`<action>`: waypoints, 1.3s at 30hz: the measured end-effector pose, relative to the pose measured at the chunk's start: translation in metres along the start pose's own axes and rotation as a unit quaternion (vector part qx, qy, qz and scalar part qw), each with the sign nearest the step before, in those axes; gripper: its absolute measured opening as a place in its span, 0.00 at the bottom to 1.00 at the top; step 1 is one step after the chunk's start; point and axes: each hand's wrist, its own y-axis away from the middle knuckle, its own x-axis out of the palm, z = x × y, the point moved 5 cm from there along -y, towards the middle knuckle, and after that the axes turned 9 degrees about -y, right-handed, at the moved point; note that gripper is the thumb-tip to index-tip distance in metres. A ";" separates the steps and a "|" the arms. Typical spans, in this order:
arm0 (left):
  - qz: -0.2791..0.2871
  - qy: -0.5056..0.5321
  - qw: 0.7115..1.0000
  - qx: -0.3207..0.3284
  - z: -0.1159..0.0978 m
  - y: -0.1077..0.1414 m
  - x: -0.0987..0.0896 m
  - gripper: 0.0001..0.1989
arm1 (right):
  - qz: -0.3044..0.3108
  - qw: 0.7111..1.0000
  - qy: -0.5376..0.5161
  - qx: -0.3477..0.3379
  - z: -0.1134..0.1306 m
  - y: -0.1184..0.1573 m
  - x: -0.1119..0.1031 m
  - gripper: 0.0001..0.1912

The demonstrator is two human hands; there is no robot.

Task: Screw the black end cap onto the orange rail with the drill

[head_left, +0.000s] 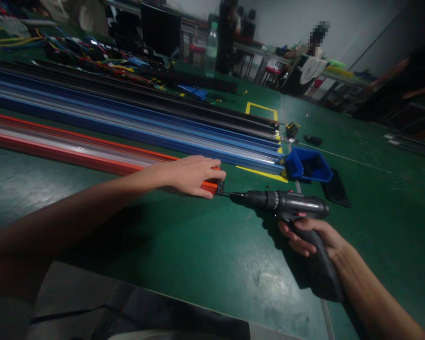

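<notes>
A long red rail [102,153] runs in from the left edge and ends near the middle of the view. Over its right end lies my left hand [194,174], fingers wrapped round the rail, with a small black piece [220,188] at the tip. My right hand [313,236] grips the handle of a black cordless drill [297,205], which points left. The drill's bit reaches to the black end piece of the rail; whether it sits in a screw is too small to tell.
Beyond the red rail lie several blue rails [163,125] and black rails [205,106]. A blue bin [310,165] with small dark parts stands at their right end, beside a flat black object [336,187]. Loose wires [116,66] and a clear bottle [211,47] are farther back.
</notes>
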 end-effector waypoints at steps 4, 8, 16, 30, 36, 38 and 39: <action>-0.004 0.003 1.000 0.003 0.000 0.000 0.001 0.17 | -0.005 1.000 0.003 -0.003 0.000 0.000 0.000 0.13; -0.009 0.005 1.000 0.000 0.001 0.001 0.000 0.17 | -0.009 1.000 -0.002 0.003 -0.001 0.001 -0.001 0.12; 0.004 -0.003 1.000 -0.001 0.000 0.000 0.001 0.18 | -0.006 1.000 -0.001 0.005 0.000 0.000 -0.003 0.13; 0.006 0.005 1.000 -0.004 0.001 0.001 0.000 0.17 | 0.004 1.000 0.005 0.001 0.000 -0.001 -0.001 0.14; 0.009 -0.001 1.000 -0.003 0.000 0.000 0.001 0.18 | 0.006 1.000 0.012 -0.002 0.001 0.000 -0.001 0.14; 0.008 0.003 1.000 -0.006 0.001 0.000 0.001 0.17 | 0.008 1.000 0.013 0.000 0.001 0.000 -0.001 0.14; 0.007 0.005 1.000 -0.006 0.001 0.001 0.001 0.17 | 0.011 1.000 0.013 0.001 0.001 0.000 -0.001 0.14</action>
